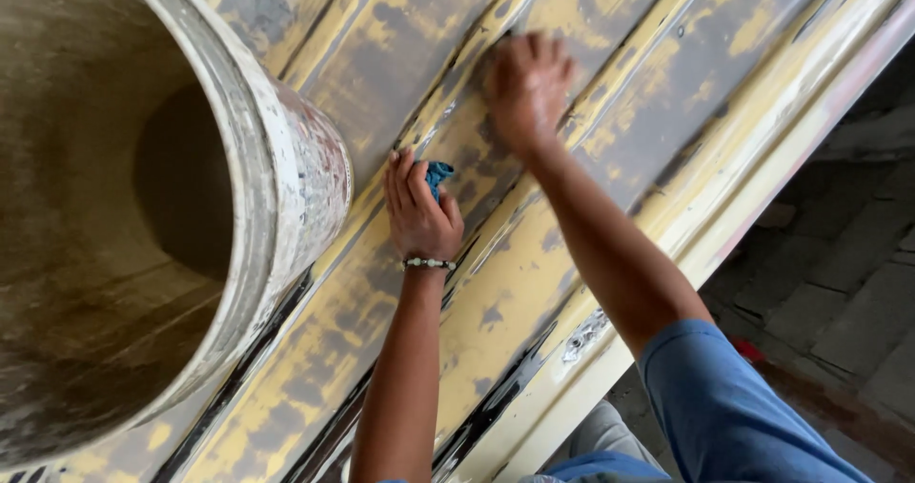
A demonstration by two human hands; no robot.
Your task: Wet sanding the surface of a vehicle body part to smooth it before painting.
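— Two hands on the sheet. What sits furthest left?

— Large round drum (143, 207), pale and stained, its open mouth facing the camera. Its rim (262, 188) crowds the ribbed metal panel (400, 54) and stands just beside the left hand, so that side offers little room.

— And the left hand?

— Left hand (419, 211) lies palm down on the panel, fingers together and pointing up the sheet, a beaded bracelet (429, 264) at the wrist. A blue cloth (439, 175) is tucked under the fingers — only a small corner shows at their right edge. The hand presses it against the metal; I cannot tell whether the fingers actually clamp it.

— Which way does the panel run?

— Its long axis goes diagonally, lower left to upper right, the ribs and worn yellow paint following that line.

— The right hand?

— Right hand (527, 88) is higher up the sheet, blurred, fingers curled close against the surface. Whether it holds anything I cannot tell. A blue sleeve (724, 407) covers the upper arm.

— Room to the right?

— Plenty of bare panel up to its pale outer edge (762, 178), then a drop to a paved floor (839, 292).
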